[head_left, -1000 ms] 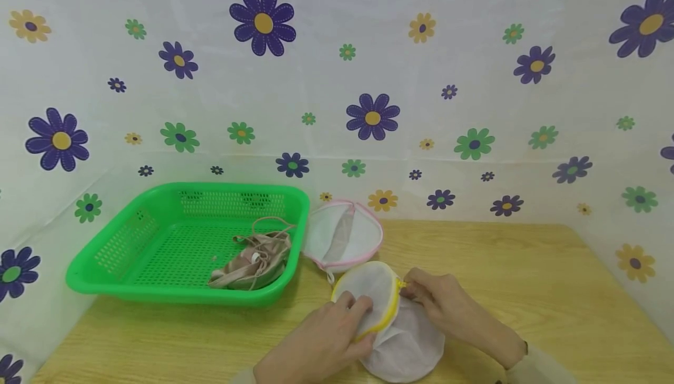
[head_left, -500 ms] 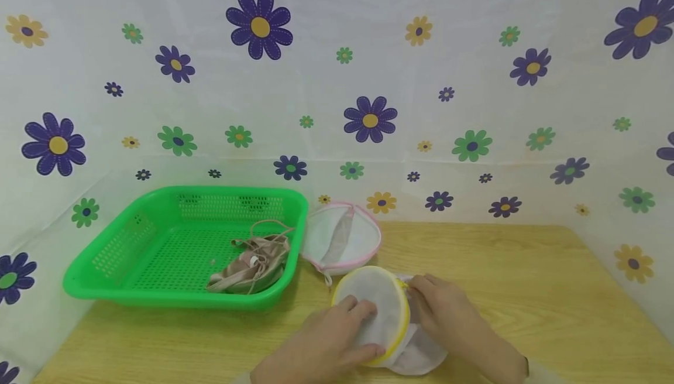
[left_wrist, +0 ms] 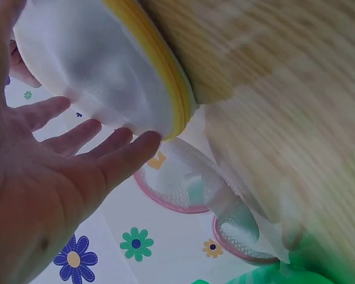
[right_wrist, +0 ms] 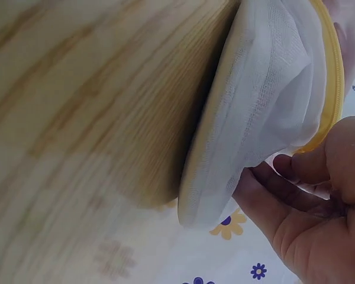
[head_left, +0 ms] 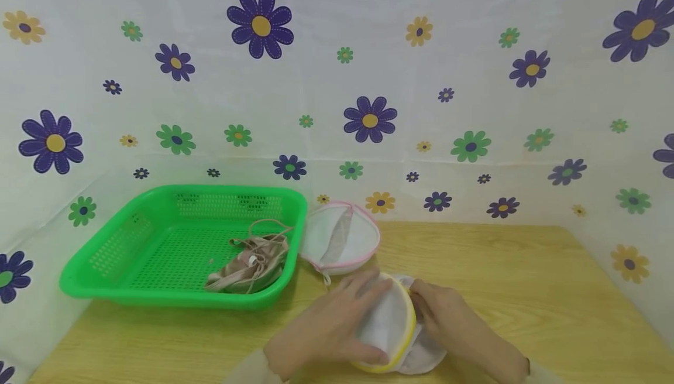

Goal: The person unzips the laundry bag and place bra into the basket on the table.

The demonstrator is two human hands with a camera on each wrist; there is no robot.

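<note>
A round white mesh laundry bag (head_left: pixel 387 325) with a yellow zipper (right_wrist: pixel 333 77) stands tilted on the table in front of me. My left hand (head_left: pixel 329 322) lies across its left side, thumb low near the yellow rim. In the left wrist view the fingers (left_wrist: pixel 100 163) are nearly straight, their tips on the white mesh (left_wrist: pixel 94 68). At the bag's right edge, my right hand (head_left: pixel 455 316) pinches beside the yellow zipper with thumb and curled fingers; the exact bit held is hidden. A soft white mesh part (right_wrist: pixel 266 112) of the bag spreads out below that hand.
On the left is a green plastic basket (head_left: pixel 184 296) with holes, holding a bundled beige cloth item (head_left: pixel 258 267) with cords. Next to it lies a pink-rimmed white mesh bag (head_left: pixel 358 240). A flower-print sheet (head_left: pixel 316 79) rises behind the wooden table (head_left: pixel 526 278).
The yellow-zippered bag has turned and shifted slightly right, covering more of its lower mesh part. My left hand has moved up and over it with fingers more extended. My right hand keeps its pinch.
</note>
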